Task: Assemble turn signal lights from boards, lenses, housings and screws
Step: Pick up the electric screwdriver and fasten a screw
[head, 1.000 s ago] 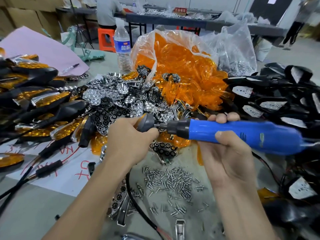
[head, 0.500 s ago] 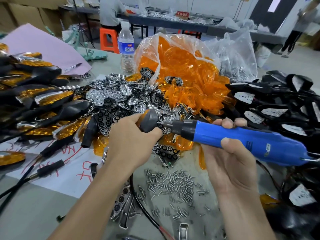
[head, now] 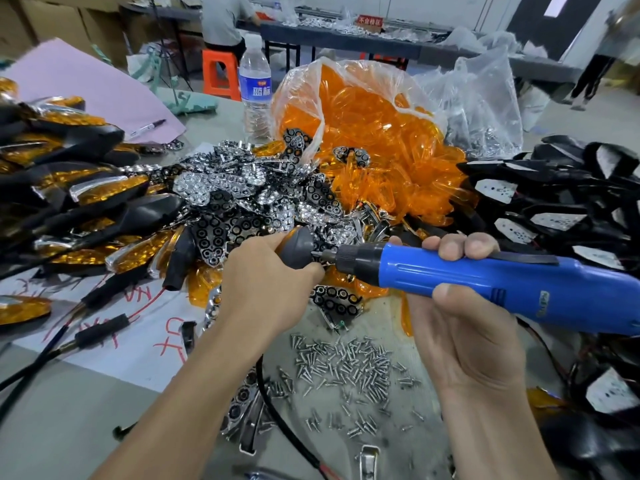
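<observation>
My left hand [head: 266, 289] grips a dark grey turn signal housing [head: 297, 250] with an amber lens edge showing at its top. My right hand [head: 464, 306] holds a blue electric screwdriver [head: 485, 282] level, its bit tip pressed against the housing's side. Loose screws [head: 346, 368] lie scattered on the table below my hands. A heap of chrome and black reflector boards [head: 242, 199] sits behind the left hand. Amber lenses [head: 381, 140] spill from a clear plastic bag.
Finished lights with amber lenses [head: 69, 188] are stacked at the left. Black housings [head: 561, 209] with white boards pile at the right. A water bottle [head: 255, 88] stands at the back. A black cable [head: 277, 417] runs under my left forearm. A person sits at a far table.
Both hands with the housing and screwdriver stayed together; the screwdriver bit stays against the housing. The view has shifted slightly, otherwise nothing moved.
</observation>
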### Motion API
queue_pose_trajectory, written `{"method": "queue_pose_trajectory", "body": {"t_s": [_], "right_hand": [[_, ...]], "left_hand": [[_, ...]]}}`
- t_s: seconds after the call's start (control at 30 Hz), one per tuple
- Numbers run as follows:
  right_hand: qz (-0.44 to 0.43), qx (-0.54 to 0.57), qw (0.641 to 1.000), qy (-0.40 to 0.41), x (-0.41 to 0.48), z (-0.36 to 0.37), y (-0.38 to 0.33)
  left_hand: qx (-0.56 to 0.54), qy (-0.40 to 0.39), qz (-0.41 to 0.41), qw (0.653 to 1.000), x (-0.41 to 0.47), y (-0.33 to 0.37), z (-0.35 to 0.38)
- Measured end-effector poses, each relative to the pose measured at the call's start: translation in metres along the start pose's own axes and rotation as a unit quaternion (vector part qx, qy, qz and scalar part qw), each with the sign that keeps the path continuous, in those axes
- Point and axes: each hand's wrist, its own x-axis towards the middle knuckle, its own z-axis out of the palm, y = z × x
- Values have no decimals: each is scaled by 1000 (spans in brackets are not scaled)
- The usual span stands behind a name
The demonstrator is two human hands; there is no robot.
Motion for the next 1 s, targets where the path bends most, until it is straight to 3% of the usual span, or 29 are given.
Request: {"method": "queue_pose_trajectory", "body": {"t_s": [0.1,0.33,0.6,0.87,0.93,1.0], "right_hand": [[-3,-21,999,-41,0,-7,1],[26,65,997,21,5,-17,9],[39,115,993,7,10,-20,13],[73,76,993,55,14,-24,16],[74,77,993,50,13,-27,10],[76,77,993,47,12,-30,4]], "left_hand": [[8,11,-1,1000,-1,1,-1],[48,74,57,994,-7,8,-6],[17,89,83,992,-7,11,-8],[40,53,6,998,8,3,-5],[-35,90,-64,993,17,-1,-18],[-258,68,-140,954,27,-7,-40]]}}
